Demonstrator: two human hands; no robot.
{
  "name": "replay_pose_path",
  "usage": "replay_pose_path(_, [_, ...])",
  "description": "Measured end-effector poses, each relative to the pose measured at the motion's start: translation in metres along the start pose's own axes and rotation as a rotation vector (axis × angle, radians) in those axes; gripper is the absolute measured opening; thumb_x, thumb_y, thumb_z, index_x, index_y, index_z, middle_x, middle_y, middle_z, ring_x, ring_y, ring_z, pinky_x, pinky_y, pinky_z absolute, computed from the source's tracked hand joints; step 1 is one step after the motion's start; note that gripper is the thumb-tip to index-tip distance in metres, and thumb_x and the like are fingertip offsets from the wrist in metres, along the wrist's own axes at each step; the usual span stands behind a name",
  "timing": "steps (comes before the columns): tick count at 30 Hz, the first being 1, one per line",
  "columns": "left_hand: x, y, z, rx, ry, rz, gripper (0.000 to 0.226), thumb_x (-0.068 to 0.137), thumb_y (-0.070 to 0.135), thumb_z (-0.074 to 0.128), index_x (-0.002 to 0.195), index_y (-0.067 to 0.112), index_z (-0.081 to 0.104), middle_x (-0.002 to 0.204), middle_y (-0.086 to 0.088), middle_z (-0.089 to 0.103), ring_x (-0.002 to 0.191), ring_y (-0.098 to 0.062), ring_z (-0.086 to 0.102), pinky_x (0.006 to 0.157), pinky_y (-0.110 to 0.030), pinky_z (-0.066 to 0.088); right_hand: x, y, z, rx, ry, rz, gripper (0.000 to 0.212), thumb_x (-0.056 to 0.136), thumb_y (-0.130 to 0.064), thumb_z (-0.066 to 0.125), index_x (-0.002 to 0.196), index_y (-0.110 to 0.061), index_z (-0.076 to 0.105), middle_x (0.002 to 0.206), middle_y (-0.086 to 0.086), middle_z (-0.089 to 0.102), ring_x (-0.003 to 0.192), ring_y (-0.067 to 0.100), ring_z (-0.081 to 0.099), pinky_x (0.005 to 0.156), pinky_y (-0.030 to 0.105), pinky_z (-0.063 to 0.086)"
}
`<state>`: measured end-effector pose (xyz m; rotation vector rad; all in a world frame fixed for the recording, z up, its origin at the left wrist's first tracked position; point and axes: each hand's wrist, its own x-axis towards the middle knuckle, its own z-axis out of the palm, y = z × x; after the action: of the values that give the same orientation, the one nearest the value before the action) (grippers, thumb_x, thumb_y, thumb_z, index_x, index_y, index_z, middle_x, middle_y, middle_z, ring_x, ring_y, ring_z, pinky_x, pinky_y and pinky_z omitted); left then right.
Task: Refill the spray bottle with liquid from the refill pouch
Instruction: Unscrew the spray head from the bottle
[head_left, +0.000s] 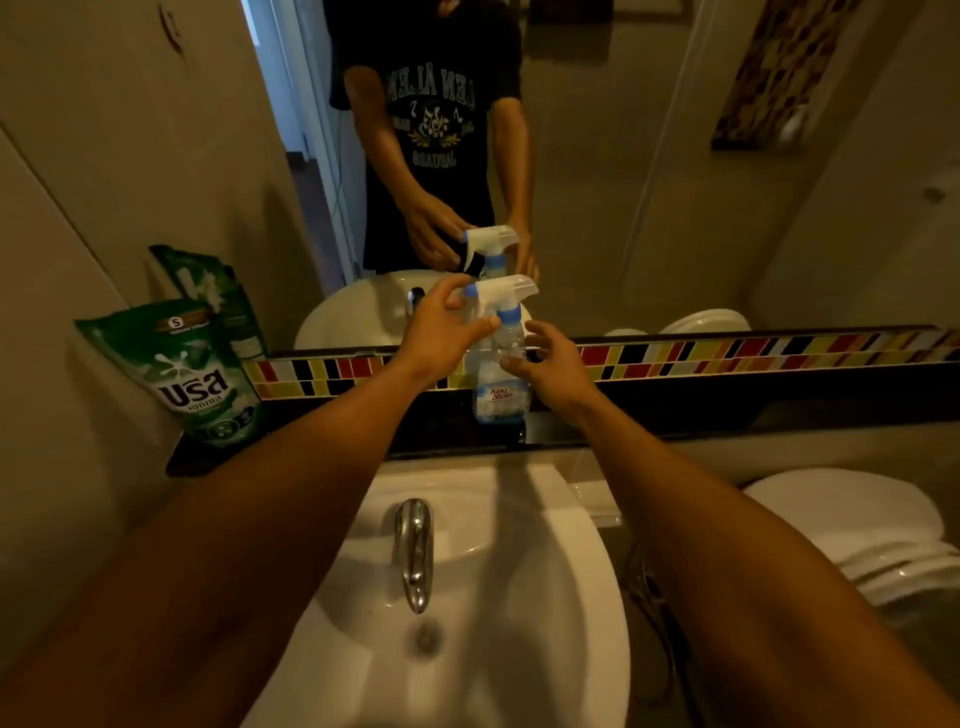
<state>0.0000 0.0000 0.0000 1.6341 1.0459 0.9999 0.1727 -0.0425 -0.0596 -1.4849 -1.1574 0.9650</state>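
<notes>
A clear spray bottle (501, 384) with a white trigger head and a blue collar stands upright on the dark ledge (675, 410) under the mirror. My left hand (441, 332) reaches to its upper part, fingers spread, thumb near the blue collar. Fingers apart, my right hand (550, 364) sits just right of the bottle's body, at or close to its side. Neither hand is closed around it. A green refill pouch (192, 374) leans against the wall at the ledge's left end, away from both hands.
A white washbasin (545, 597) with a chrome tap (414, 551) lies directly below my arms. A white toilet (857, 530) stands at the right. The mirror (597, 156) behind the ledge reflects the bottle and a person. A coloured tile strip (753, 351) runs along the ledge's back.
</notes>
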Motion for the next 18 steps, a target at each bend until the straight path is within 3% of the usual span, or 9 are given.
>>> replay_pose_path(2, [0.007, 0.006, 0.004, 0.011, -0.008, 0.014, 0.067, 0.089, 0.014, 0.074, 0.147, 0.019, 0.041, 0.143, -0.008, 0.052, 0.122, -0.022, 0.059, 0.071, -0.014, 0.055, 0.006, -0.001, -0.001, -0.006, -0.027, -0.007, 0.064, 0.094, -0.013, 0.076, 0.152, -0.014, 0.047, 0.138, 0.001, 0.059, 0.121, 0.016, 0.057, 0.079, 0.022, 0.054])
replay_pose_path(4, [0.014, 0.009, 0.008, 0.039, 0.013, 0.015, 0.065, 0.089, 0.012, 0.073, 0.147, 0.017, 0.042, 0.14, -0.008, 0.053, 0.119, -0.019, 0.058, 0.07, -0.013, 0.054, 0.013, 0.001, 0.0, 0.005, -0.054, -0.009, 0.054, 0.093, -0.011, 0.076, 0.143, -0.015, 0.055, 0.127, -0.004, 0.065, 0.116, 0.015, 0.063, 0.089, 0.03, 0.058])
replay_pose_path(8, [0.03, 0.01, 0.01, 0.127, 0.011, 0.045, 0.052, 0.091, 0.012, 0.072, 0.139, 0.014, 0.053, 0.135, -0.008, 0.056, 0.119, -0.022, 0.058, 0.084, -0.022, 0.053, 0.023, 0.0, 0.001, 0.013, -0.088, 0.015, 0.034, 0.094, -0.008, 0.075, 0.119, -0.025, 0.061, 0.111, -0.011, 0.07, 0.103, 0.009, 0.067, 0.101, 0.043, 0.057])
replay_pose_path(13, [0.041, 0.009, 0.01, 0.164, -0.012, 0.012, 0.038, 0.091, 0.011, 0.07, 0.128, 0.012, 0.062, 0.124, -0.006, 0.064, 0.114, -0.021, 0.061, 0.099, -0.038, 0.053, 0.03, -0.001, 0.0, 0.01, -0.104, 0.018, 0.039, 0.091, -0.007, 0.078, 0.124, -0.018, 0.062, 0.116, -0.001, 0.073, 0.108, 0.016, 0.071, 0.096, 0.039, 0.059])
replay_pose_path(18, [0.039, 0.021, 0.005, 0.172, 0.0, 0.069, 0.032, 0.093, 0.011, 0.068, 0.125, 0.008, 0.065, 0.117, -0.004, 0.064, 0.105, -0.015, 0.06, 0.085, -0.024, 0.051, 0.025, -0.001, 0.0, 0.033, -0.097, -0.004, 0.038, 0.09, -0.006, 0.079, 0.123, -0.016, 0.063, 0.117, 0.002, 0.074, 0.107, 0.018, 0.072, 0.088, 0.033, 0.06])
